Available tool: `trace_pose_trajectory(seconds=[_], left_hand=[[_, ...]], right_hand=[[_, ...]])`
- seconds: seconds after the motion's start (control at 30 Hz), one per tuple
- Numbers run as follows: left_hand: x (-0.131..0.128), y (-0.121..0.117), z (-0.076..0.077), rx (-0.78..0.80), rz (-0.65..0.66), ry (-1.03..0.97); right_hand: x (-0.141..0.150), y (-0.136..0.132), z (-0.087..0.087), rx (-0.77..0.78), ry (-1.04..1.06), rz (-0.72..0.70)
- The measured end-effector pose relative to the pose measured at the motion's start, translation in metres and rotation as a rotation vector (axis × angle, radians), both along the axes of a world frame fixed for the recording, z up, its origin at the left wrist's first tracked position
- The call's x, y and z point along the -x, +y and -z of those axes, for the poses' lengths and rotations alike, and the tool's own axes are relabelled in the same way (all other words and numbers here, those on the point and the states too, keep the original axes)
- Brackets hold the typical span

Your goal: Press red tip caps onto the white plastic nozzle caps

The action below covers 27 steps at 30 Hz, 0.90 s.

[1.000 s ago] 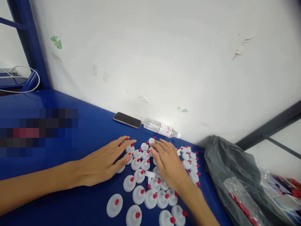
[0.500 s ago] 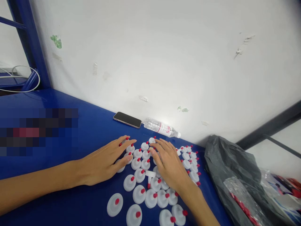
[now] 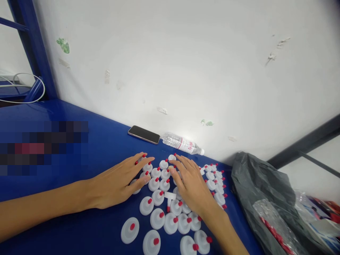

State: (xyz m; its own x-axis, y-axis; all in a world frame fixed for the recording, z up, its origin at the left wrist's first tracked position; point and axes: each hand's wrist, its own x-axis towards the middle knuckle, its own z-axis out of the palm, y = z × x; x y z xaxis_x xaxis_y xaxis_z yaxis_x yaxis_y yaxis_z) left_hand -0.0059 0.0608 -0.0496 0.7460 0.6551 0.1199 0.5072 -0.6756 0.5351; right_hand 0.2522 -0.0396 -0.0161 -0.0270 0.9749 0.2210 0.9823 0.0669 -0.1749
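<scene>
Many white plastic discs with red-tipped nozzles, such as this nozzle cap [image 3: 157, 218], are spread over the blue table [image 3: 106, 233]. My left hand [image 3: 120, 179] rests at the left edge of the group, fingers apart, partly covering a few caps. Over the middle of the group lies my right hand [image 3: 190, 182], its fingers spread and hiding the caps beneath. Neither hand grips anything that I can see. One cap [image 3: 170, 197] lies on its side between the hands, its nozzle pointing toward me. Most others stand with the red tips up.
Against the wall lie a phone [image 3: 143, 134] and a clear water bottle [image 3: 182, 143]. A dark grey plastic bag [image 3: 261, 187] sits on the right, with a clear bag of red pieces [image 3: 276, 230] on it. A blue frame post [image 3: 39, 46] rises at the left.
</scene>
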Motion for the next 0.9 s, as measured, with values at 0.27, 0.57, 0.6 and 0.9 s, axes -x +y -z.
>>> trace_pose_trajectory(seconds=[0.27, 0.57, 0.6, 0.9], left_hand=[[-0.002, -0.006, -0.002, -0.018, -0.041, -0.02], [-0.003, -0.01, 0.0, -0.052, -0.056, -0.053], [-0.003, -0.01, 0.0, -0.056, -0.057, -0.054], [-0.003, -0.01, 0.0, -0.062, -0.065, -0.035]], right_hand=[[-0.001, -0.001, 0.002, 0.04, 0.022, -0.006], [0.0, -0.001, 0.002, 0.017, 0.034, 0.0], [0.0, -0.001, 0.001, 0.011, 0.036, 0.001], [0.002, -0.001, 0.001, -0.035, 0.022, -0.01]])
